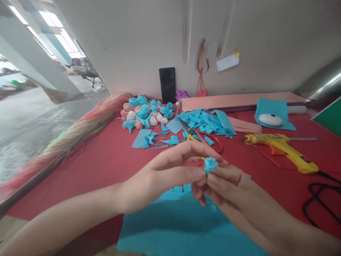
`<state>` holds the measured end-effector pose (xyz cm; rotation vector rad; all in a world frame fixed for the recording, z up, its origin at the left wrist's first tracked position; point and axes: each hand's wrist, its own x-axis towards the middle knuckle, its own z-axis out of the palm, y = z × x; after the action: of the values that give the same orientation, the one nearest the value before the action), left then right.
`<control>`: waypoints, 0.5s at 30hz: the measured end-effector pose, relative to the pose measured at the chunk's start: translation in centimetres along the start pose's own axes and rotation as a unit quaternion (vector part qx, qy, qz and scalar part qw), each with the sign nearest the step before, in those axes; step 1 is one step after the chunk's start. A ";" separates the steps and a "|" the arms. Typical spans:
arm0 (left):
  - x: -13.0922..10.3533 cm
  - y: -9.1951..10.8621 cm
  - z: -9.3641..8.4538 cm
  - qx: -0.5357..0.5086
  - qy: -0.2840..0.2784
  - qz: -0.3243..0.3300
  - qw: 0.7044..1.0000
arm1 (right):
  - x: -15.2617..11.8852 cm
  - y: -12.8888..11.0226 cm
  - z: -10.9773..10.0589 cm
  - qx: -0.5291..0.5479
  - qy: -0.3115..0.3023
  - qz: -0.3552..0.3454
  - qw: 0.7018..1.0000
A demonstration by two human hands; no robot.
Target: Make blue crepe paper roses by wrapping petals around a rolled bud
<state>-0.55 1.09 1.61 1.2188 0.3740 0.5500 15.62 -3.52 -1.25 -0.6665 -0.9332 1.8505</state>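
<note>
A small blue crepe-paper rose (pixel 211 164), rolled in layers, is held upright between both hands. My left hand (pixel 170 169) pinches its left side with the thumb, the fingers arching behind it. With thumb and fingers, my right hand (pixel 234 183) grips the rose's base from the right. Below the hands lies a large blue crepe-paper sheet (pixel 186 227) on the red table. Just beyond my left hand are red-handled scissors (pixel 210 139), lying partly over cut blue paper pieces (pixel 204 121). The left fingertips behind the rose are partly hidden.
A pile of blue, pink and white paper roses (pixel 144 113) sits at the back left. A yellow glue gun (pixel 285 147) with a black cord (pixel 317 199) lies at right. A phone (pixel 167 84) leans on the wall; a white oval device (pixel 270 120) rests on folded blue paper.
</note>
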 end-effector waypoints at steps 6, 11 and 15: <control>-0.2 -0.2 0.3 0.039 -0.006 -0.033 0.999 | 0.1 0.1 0.1 -0.028 0.012 -0.012 0.999; -0.1 -0.9 1.1 0.058 0.027 -0.031 0.997 | 0.2 0.3 0.1 -0.062 0.036 -0.035 0.997; 0.1 -1.3 1.5 0.028 0.038 -0.027 0.998 | 0.0 0.7 -0.2 -0.100 0.077 -0.020 0.992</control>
<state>0.65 -0.33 0.85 1.2405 0.4893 0.5435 15.43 -3.67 -1.95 -0.8925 -1.0306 1.6582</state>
